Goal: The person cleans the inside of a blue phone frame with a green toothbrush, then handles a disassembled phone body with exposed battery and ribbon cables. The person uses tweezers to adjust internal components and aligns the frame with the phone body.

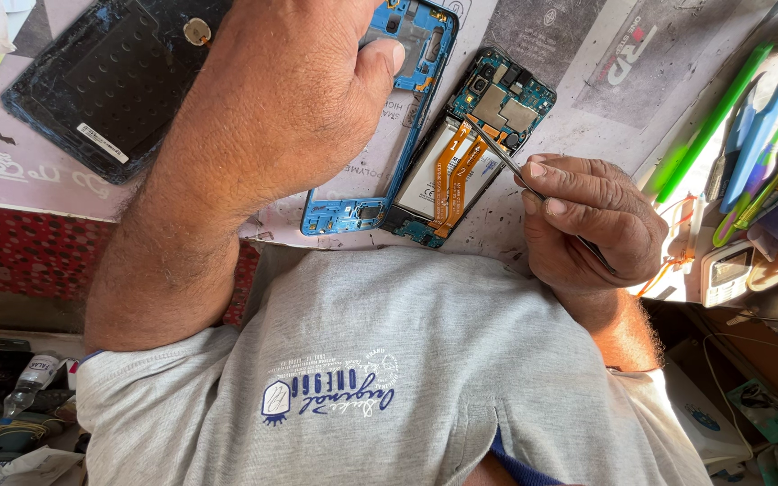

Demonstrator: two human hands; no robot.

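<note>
Beside the blue frame (380,135), opened phone (465,148) shows orange ribbons, perhaps two.

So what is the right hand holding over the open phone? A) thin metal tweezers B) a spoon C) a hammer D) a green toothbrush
A: the right hand pinches thin metal tweezers, their tips over the open phone near its orange ribbon cables.

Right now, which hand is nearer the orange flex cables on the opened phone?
Right. The right hand sits just beside the orange flex cables, its tweezers over them; the left hand is farther off, on the blue frame.
</note>
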